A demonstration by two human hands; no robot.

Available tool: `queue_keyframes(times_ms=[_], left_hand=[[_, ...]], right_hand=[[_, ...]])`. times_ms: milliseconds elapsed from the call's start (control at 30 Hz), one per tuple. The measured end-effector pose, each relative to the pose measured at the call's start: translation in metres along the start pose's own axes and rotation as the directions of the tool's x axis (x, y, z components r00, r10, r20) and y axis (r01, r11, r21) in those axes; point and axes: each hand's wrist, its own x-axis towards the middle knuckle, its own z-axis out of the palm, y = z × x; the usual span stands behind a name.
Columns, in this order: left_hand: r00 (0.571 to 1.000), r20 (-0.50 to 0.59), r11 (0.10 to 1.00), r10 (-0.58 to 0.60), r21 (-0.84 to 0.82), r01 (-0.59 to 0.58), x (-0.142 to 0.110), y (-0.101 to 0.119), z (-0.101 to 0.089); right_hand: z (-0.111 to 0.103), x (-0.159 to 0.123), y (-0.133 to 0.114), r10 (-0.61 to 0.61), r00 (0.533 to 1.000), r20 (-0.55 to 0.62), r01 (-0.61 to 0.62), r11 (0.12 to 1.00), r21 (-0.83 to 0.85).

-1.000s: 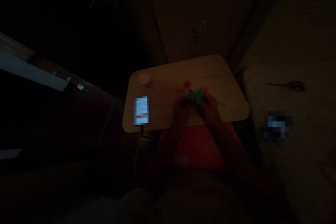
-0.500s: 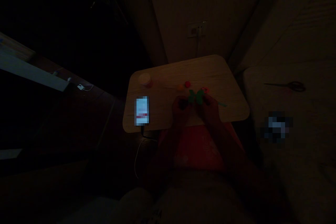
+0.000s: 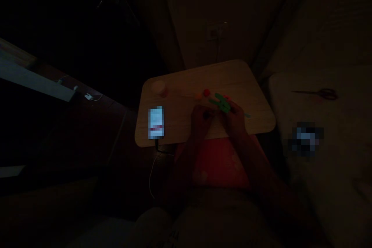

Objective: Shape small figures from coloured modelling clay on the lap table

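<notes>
In the dim light, my right hand (image 3: 236, 119) pinches a bright green piece with several flat lobes (image 3: 223, 102), which looks like leaves. One narrow green end points left, above my left hand (image 3: 200, 120). The left fingers are curled together just beside the piece, and the dark hides what is between them. Beyond the hands a small red round piece (image 3: 206, 92) and an orange piece (image 3: 198, 96) lie on the small wooden table (image 3: 180, 116). A pinkish-red piece (image 3: 227, 97) shows partly behind the right hand. A thin pale green strip (image 3: 247, 115) lies to its right.
A lit phone (image 3: 156, 122) with a cable lies at the table's left, with a round tub (image 3: 159, 87) behind it. Scissors (image 3: 322, 93) rest on a pale surface at the right. A wall socket (image 3: 216, 31) is beyond the table.
The green piece has turned in my right hand and now slants, its lobes closer together. My left hand has come away from it a little, staying low at its left.
</notes>
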Motion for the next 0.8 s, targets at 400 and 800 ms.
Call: queue_keyframes(times_ms=[400,800], left_hand=[[0.999,-0.027,0.98,-0.031,-0.2,0.025,0.001,0.007,-0.008],[0.964,0.114,0.849,-0.239,-0.458,0.265,0.002,-0.002,-0.008]], right_hand=[[0.008,-0.007,-0.011,0.022,0.999,0.023,-0.022,1.0,0.015],[0.004,-0.009,-0.01,-0.176,0.972,0.154,0.189,0.979,-0.071]])
